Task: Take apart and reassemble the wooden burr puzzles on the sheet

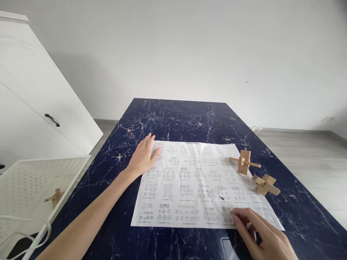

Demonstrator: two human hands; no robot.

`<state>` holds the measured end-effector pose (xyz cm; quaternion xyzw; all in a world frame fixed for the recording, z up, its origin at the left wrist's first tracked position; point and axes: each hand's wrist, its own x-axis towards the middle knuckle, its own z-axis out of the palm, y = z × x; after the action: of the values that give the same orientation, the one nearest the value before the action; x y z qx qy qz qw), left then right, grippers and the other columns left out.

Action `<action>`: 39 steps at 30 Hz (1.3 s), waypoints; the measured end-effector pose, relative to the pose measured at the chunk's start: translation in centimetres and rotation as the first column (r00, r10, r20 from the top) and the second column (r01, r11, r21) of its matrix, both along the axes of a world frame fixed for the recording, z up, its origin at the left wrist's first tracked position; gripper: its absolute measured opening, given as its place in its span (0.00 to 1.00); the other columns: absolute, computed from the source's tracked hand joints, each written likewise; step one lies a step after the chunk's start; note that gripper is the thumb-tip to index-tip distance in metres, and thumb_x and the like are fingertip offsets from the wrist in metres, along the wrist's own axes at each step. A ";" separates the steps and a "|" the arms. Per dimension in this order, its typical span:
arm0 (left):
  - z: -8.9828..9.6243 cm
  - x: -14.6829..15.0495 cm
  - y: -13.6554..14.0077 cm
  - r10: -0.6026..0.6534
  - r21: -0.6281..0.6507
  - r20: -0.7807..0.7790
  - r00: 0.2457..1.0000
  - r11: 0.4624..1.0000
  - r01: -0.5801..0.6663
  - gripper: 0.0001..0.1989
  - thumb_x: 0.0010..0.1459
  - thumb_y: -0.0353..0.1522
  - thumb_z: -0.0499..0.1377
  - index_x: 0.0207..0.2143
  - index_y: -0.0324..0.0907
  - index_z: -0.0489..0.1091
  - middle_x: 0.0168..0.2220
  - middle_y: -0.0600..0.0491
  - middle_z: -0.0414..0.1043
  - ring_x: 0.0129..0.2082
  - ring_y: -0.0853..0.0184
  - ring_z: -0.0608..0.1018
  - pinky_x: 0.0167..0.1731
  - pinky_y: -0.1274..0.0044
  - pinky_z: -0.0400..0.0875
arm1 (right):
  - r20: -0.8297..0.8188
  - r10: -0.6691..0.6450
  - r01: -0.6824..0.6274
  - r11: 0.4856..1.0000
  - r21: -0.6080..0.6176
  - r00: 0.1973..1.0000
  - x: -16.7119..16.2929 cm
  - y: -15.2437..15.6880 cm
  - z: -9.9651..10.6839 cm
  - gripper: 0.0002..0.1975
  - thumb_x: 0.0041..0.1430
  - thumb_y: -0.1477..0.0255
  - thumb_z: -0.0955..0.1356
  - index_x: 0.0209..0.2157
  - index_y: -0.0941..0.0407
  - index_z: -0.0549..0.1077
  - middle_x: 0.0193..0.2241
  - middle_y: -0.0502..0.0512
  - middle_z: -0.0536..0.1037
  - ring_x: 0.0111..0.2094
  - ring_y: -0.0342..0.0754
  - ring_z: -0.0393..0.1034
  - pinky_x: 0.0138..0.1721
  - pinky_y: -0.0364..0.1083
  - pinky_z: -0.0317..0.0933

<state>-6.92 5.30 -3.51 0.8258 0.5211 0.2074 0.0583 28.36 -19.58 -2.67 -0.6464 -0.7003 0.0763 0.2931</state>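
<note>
A large white instruction sheet point(189, 180), creased and printed with rows of small diagrams, lies on the dark blue marbled table. My left hand point(145, 153) rests flat on its far left corner, fingers stretched out. Over the sheet's near right edge is my right hand point(260, 233), its fingers bent and the thumb and index tips together; I see nothing between them. Two wooden interlocking puzzles stand at the sheet's right side: one with a crossing stick point(244, 162), and a cross-shaped one point(266, 184) nearer to me.
Partly under the right hand's side lies a flat, pale-edged object point(229, 248) at the near edge. On the left, a white perforated basket point(27, 177) holds another wooden puzzle point(55, 196) and a white cable point(40, 218). A white cabinet point(32, 86) stands behind it.
</note>
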 end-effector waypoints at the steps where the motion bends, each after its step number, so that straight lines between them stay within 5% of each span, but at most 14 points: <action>1: -0.1 0.0 -0.1 -0.002 0.006 0.010 1.000 1.000 0.002 0.34 0.76 0.47 0.45 0.75 0.36 0.49 0.77 0.33 0.47 0.77 0.48 0.54 0.73 0.53 0.56 | 0.029 0.030 -0.030 1.000 0.009 0.999 0.5 0.3 0.4 0.15 0.76 0.56 0.64 0.43 0.50 0.77 0.33 0.51 0.82 0.24 0.45 0.75 0.27 0.41 0.69; 6: 0.0 0.6 -0.6 -0.017 0.070 0.035 0.999 0.997 0.015 0.35 0.77 0.47 0.45 0.76 0.35 0.48 0.78 0.34 0.42 0.79 0.47 0.47 0.74 0.52 0.51 | 0.218 -0.070 0.051 0.994 0.092 0.973 3.8 2.4 2.7 0.16 0.74 0.55 0.63 0.48 0.50 0.76 0.38 0.56 0.82 0.27 0.48 0.76 0.23 0.43 0.68; 10: 0.2 1.0 -0.9 -0.028 0.137 0.051 0.998 0.990 0.021 0.34 0.77 0.47 0.45 0.76 0.37 0.49 0.79 0.36 0.42 0.79 0.48 0.43 0.75 0.52 0.48 | 0.302 -0.142 0.108 0.986 0.126 0.943 6.1 4.7 4.3 0.19 0.71 0.53 0.64 0.54 0.48 0.74 0.54 0.61 0.79 0.42 0.58 0.82 0.36 0.52 0.76; 14: 0.1 1.0 -0.9 -0.015 0.133 0.044 0.999 0.991 0.009 0.35 0.77 0.48 0.45 0.75 0.35 0.49 0.79 0.35 0.40 0.79 0.47 0.41 0.75 0.52 0.47 | 0.356 -0.188 0.170 0.982 0.082 0.915 6.8 6.6 5.5 0.27 0.69 0.51 0.64 0.64 0.47 0.67 0.64 0.68 0.70 0.55 0.71 0.76 0.41 0.61 0.77; 23: -0.2 1.0 -0.8 0.000 0.108 0.020 1.000 0.994 -0.003 0.37 0.77 0.49 0.44 0.75 0.31 0.48 0.79 0.31 0.38 0.79 0.46 0.41 0.75 0.51 0.47 | 0.572 -0.040 0.061 0.998 -0.017 0.819 8.4 11.3 3.9 0.35 0.64 0.58 0.65 0.71 0.51 0.58 0.69 0.76 0.58 0.66 0.82 0.60 0.55 0.75 0.66; 31: -0.3 1.0 -0.9 -0.008 0.116 0.023 1.000 0.993 0.005 0.36 0.77 0.49 0.43 0.75 0.33 0.48 0.78 0.30 0.39 0.79 0.45 0.42 0.74 0.50 0.48 | 0.659 0.036 -0.030 0.999 -0.020 0.751 10.3 14.1 2.0 0.39 0.57 0.66 0.68 0.70 0.54 0.60 0.62 0.77 0.70 0.62 0.79 0.67 0.54 0.70 0.67; 36: 0.1 1.1 -1.1 -0.025 0.112 0.040 0.999 0.994 0.021 0.35 0.77 0.48 0.44 0.74 0.34 0.48 0.78 0.30 0.40 0.79 0.44 0.42 0.74 0.48 0.49 | 0.595 0.026 -0.065 0.997 0.043 0.803 8.7 14.2 3.4 0.28 0.68 0.67 0.64 0.68 0.52 0.65 0.55 0.70 0.79 0.53 0.72 0.78 0.46 0.61 0.72; 39: 0.9 1.6 -1.8 -0.070 0.142 0.087 0.994 0.988 0.057 0.31 0.77 0.47 0.45 0.72 0.36 0.52 0.77 0.32 0.45 0.79 0.45 0.44 0.74 0.49 0.50 | 0.555 0.034 -0.129 0.983 0.134 0.831 6.0 14.1 4.9 0.31 0.70 0.67 0.66 0.72 0.52 0.59 0.60 0.70 0.76 0.54 0.70 0.77 0.48 0.63 0.73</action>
<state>-5.32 3.55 -2.64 0.8336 0.4757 0.2791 0.0309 34.32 -5.50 2.22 -0.5839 -0.7857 -0.1587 0.1286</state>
